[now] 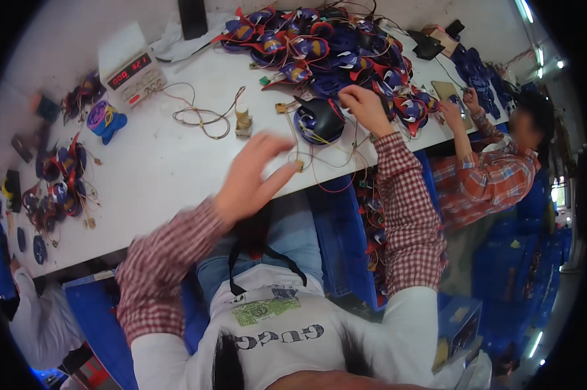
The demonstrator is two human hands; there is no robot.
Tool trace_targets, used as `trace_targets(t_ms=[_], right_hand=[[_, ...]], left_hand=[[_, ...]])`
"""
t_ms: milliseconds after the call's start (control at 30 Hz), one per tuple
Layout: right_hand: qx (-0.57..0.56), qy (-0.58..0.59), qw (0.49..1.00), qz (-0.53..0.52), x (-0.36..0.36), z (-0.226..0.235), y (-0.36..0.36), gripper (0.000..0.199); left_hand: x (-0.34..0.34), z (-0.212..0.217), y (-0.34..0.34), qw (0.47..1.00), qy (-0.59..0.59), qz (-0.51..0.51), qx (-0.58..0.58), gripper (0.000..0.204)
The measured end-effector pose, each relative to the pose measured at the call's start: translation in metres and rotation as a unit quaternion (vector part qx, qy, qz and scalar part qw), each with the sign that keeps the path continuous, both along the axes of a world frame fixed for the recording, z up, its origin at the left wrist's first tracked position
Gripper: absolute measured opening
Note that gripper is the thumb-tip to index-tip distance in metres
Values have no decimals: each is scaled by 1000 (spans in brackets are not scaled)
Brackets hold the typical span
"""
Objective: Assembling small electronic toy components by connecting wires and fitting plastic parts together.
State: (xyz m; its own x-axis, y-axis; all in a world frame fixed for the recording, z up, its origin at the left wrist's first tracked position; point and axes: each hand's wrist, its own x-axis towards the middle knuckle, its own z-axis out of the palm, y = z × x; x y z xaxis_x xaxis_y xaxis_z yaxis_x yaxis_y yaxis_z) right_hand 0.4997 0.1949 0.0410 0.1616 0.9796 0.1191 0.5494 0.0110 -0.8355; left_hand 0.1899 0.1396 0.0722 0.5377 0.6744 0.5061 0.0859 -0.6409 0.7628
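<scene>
A rounded black and blue shell (320, 121) with thin wires trailing from it lies near the table's front edge. Over its upper right side, my right hand (366, 108) is closed in a pinch; what sits between the fingertips is hidden. My left hand (254, 174) is raised in front of the table edge, smeared a little by motion, its fingers stretched and thumb apart with nothing in them. A small connector (298, 166) on a wire lies just past its thumb. Another small yellowish connector (281, 108) rests left of the shell.
A big heap of blue, red and black wired parts (319, 49) covers the back. A power supply (132, 75), coiled leads (202, 118), a small tan block (243, 122) and a blue tape-like roll (105, 120) stand leftward. Blue bins (345, 224) sit below; a co-worker (488, 175) works at right.
</scene>
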Motion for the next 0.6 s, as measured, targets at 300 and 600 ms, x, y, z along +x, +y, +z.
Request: trace_targets(t_ms=[300,600], right_hand=[[-111,-212,971,18,13,-19,16,25],[-267,10,960,85,3,-3,19,26]], left_hand=[[134,-43,98,913,382,65,130,67],[116,-65,70,935,284,93,192,76]])
